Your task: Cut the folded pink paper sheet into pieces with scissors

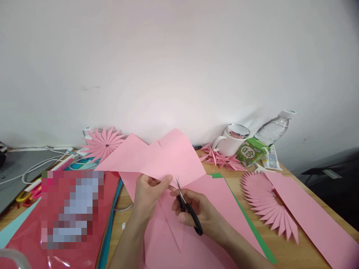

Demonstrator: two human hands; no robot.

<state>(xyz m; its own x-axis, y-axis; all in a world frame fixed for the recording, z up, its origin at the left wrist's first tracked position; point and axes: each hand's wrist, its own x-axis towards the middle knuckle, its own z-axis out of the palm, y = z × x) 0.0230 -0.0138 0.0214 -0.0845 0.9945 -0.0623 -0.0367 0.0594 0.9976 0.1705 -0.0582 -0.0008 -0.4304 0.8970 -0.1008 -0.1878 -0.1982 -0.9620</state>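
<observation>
Evidently mid-cut: left hand (148, 194) pinches the lower edge of the folded pink sheet (165, 157), fingers closed on it, lifting it off the bench (283, 254) so the edge stays taut and reachable. Right hand (200, 213) grips the black-handled scissors (186, 207), blades slightly parted at that edge, tips pointing up. More pink paper lies flat beneath; a pleated pink fan (266, 205) sits well to the right.

Above the wooden tabletop (283, 249), the left hand (148, 196) pinches the lower edge of a raised pink paper sheet (157, 157) while the right hand (200, 213) grips black-handled scissors (187, 207), blade tips at that edge, near a pleated pink fan (267, 205) and a white mug (232, 140).
</observation>
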